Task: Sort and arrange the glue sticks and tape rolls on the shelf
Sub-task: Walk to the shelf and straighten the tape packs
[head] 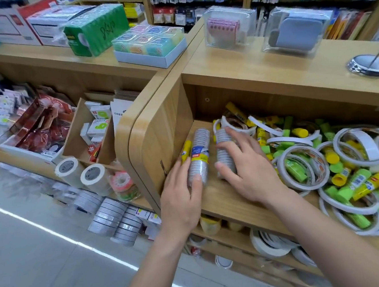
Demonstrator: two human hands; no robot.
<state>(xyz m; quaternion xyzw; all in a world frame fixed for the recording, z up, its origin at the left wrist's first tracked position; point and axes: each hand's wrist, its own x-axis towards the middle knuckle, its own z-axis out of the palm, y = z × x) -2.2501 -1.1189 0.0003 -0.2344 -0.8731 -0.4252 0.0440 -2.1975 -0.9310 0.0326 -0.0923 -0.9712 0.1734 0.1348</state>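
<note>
Two wrapped packs of tape rolls lie side by side at the left end of the wooden shelf (226,200). My left hand (180,195) rests on the near end of the left pack (198,151), thumb on its right side. A yellow glue stick (186,150) lies against the shelf's side wall, beside that pack. My right hand (244,168) lies over the right pack (224,154), its fingers loosely spread across it. To the right sits a jumbled heap of white tape rolls (297,165) and yellow and green glue sticks (359,185).
The shelf's rounded wooden side panel (155,132) stands just left of my left hand. Clear display boxes (230,27) and a metal stand base (369,65) sit on the counter above. More tape rolls (108,216) fill the lower left shelf and the shelf below.
</note>
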